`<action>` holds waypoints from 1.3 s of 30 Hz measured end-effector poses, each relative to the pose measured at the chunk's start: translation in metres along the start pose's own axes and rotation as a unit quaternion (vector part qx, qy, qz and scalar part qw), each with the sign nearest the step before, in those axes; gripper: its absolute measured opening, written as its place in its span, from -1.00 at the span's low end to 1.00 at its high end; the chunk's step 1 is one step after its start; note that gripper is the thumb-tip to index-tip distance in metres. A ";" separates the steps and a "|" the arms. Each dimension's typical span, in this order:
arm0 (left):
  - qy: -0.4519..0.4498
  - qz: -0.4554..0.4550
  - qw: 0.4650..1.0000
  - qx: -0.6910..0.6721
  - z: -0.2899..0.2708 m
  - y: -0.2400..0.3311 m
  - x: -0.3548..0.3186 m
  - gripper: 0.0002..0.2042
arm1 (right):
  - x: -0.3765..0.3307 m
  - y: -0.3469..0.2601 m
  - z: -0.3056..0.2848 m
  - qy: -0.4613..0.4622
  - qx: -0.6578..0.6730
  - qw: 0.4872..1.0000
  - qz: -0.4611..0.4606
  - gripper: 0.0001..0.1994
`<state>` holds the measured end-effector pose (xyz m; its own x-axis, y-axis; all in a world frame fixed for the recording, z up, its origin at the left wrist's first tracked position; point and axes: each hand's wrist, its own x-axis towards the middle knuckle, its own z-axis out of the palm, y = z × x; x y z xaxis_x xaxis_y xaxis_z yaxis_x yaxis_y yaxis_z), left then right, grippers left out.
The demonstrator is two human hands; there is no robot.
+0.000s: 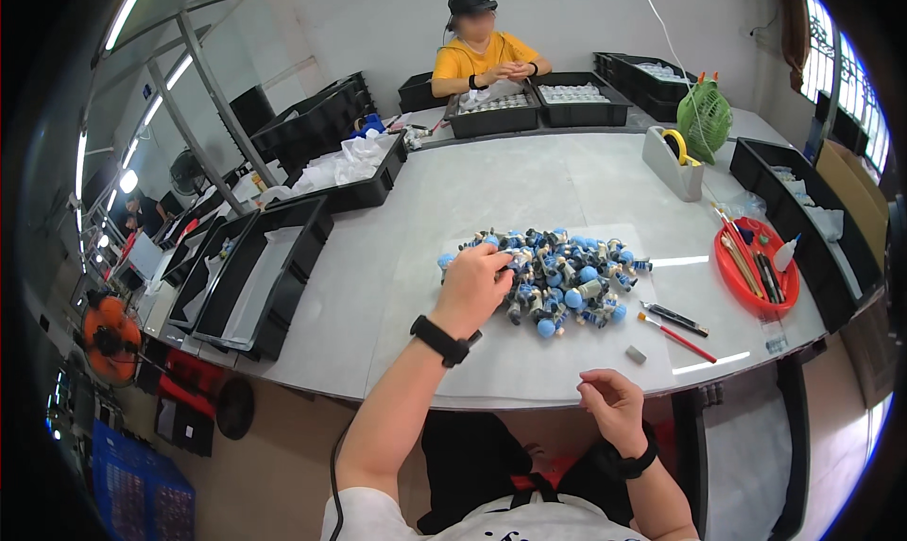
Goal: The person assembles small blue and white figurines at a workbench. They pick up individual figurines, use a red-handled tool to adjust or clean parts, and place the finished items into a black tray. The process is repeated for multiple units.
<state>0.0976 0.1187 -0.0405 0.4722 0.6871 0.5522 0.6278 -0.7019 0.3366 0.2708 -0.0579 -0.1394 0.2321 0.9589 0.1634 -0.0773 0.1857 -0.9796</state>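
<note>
A heap of small figurines [572,297] with round blue heads and dark-and-light bodies lies on a pale sheet at the middle of the table. My left hand [470,291] is at the heap's left side, fingers bent and closed around one of the small figurines, most of which the hand hides. Off the front edge of the table hovers my right hand [614,407], its fingers loosely curved and nothing visible in them. A grey eraser-like block [635,355] lies nearest to it, with a red-handled brush [678,338] and a dark craft knife [675,318] beyond.
A red tray [789,291] of brushes and a squeeze bottle sits at right, beside a black bin [746,163]. A tape dispenser [673,168] and green fan [704,120] stand behind. Black trays [307,248] line the left. Across the table, a person [482,54] works behind filled trays.
</note>
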 end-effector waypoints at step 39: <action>-0.045 -0.312 0.626 -0.714 0.073 0.019 -0.120 -0.68 | 0.043 0.020 0.028 -0.169 0.000 0.980 0.105 -0.70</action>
<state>0.0983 0.0365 -0.1563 0.4834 0.8740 -0.0495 -0.4546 0.2990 0.8390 0.2523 -0.0070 -0.1485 -0.1234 0.9923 -0.0131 -0.0890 -0.0242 -0.9957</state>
